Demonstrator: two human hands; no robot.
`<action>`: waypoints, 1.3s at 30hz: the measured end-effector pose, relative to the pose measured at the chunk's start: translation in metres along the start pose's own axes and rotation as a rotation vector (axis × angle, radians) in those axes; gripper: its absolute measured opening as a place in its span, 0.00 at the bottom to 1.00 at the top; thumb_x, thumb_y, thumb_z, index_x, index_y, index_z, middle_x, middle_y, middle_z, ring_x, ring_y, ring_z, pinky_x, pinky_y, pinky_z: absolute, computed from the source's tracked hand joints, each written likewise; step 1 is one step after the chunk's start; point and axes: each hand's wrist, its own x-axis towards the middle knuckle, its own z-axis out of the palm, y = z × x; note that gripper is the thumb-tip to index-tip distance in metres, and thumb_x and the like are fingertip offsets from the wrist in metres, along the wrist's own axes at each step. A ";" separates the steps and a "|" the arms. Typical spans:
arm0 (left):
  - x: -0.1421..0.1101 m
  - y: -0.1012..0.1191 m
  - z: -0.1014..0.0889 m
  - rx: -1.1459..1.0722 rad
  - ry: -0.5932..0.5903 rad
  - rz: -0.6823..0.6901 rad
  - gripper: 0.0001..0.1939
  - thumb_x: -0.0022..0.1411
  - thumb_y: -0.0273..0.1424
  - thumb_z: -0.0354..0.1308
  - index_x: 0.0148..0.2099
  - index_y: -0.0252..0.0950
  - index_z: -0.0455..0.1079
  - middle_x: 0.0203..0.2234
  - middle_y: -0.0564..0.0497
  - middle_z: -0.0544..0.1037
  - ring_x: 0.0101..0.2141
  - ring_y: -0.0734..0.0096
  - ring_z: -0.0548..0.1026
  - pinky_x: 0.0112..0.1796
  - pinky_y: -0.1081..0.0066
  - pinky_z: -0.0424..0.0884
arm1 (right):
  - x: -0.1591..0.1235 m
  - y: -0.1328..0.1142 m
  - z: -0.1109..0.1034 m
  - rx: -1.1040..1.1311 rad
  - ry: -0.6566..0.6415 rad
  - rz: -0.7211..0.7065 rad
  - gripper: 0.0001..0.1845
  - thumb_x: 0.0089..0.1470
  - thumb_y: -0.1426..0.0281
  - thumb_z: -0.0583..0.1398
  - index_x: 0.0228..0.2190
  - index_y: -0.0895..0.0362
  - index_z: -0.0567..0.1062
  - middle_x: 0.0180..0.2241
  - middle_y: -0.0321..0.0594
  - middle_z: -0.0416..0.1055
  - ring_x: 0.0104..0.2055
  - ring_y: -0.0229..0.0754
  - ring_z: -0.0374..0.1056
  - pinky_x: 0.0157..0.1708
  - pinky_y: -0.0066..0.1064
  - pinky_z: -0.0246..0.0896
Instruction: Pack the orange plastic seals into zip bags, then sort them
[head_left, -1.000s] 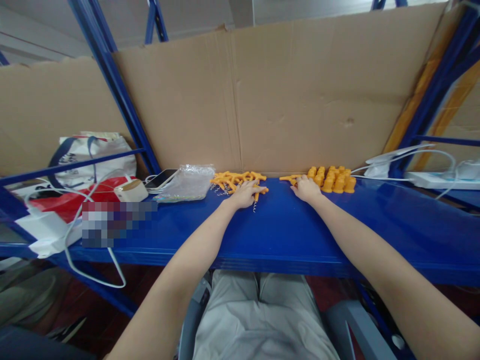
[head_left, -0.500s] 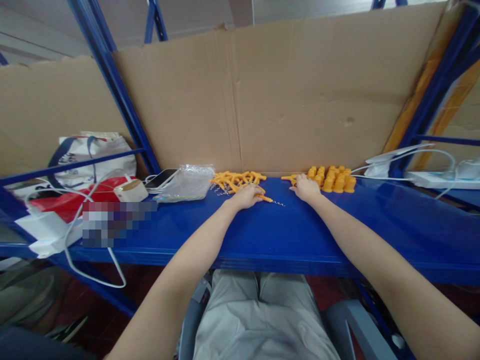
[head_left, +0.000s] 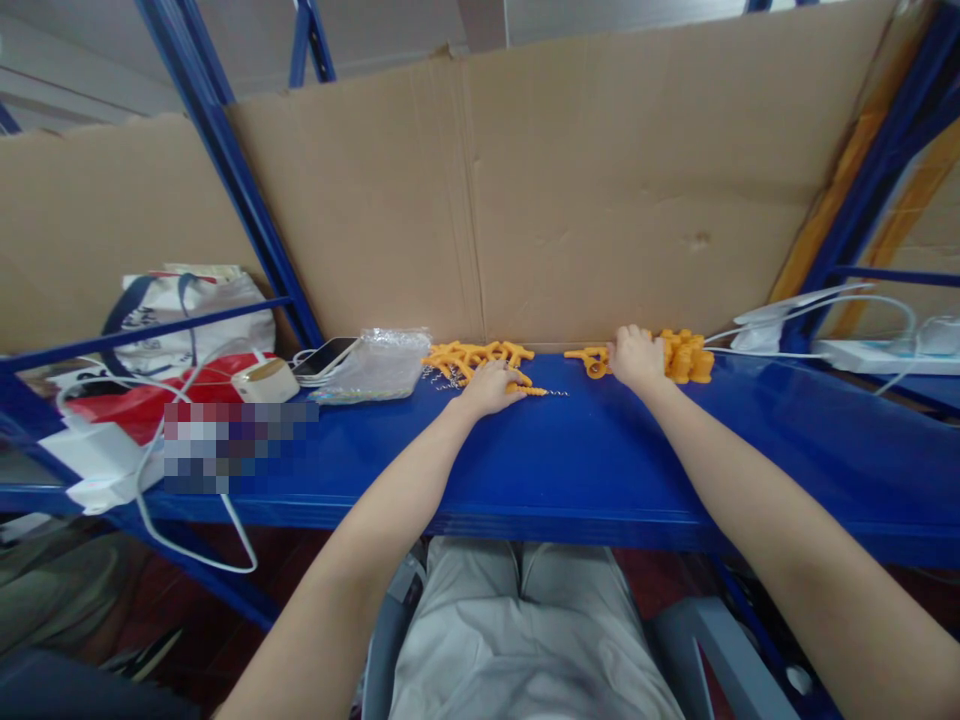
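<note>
My left hand (head_left: 491,388) is closed on an orange corkscrew screw (head_left: 534,391), whose ridged shaft and metal spiral point right, just above the blue shelf. Right behind that hand lies a pile of orange forked pieces (head_left: 472,355) with metal spirals at its lower left. My right hand (head_left: 636,357) has its fingers curled down over the left end of a group of orange cup-shaped parts (head_left: 690,360); the fingertips and the part under them are mostly hidden. Just left of it lies an orange piece with a ring (head_left: 596,362) and a stem pointing left.
Left of the pile lie clear plastic bags (head_left: 379,365) and a phone (head_left: 326,357). White cables, a charger (head_left: 266,382), a red bag and a white tote bag (head_left: 191,315) crowd the left end. A cardboard sheet (head_left: 555,200) stands behind; a power strip (head_left: 885,358) lies at right.
My right hand has moved right, off the ringed orange piece and onto the cup-shaped parts. My left hand stays nearly in place, and the screw has turned to lie more level.
</note>
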 end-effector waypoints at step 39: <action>0.001 0.015 -0.011 -0.095 0.173 -0.089 0.07 0.61 0.32 0.64 0.42 0.35 0.79 0.44 0.45 0.75 0.48 0.60 0.74 0.51 0.62 0.71 | -0.011 -0.032 -0.007 0.223 -0.377 -0.198 0.12 0.49 0.68 0.66 0.37 0.57 0.74 0.36 0.43 0.77 0.39 0.47 0.74 0.37 0.33 0.64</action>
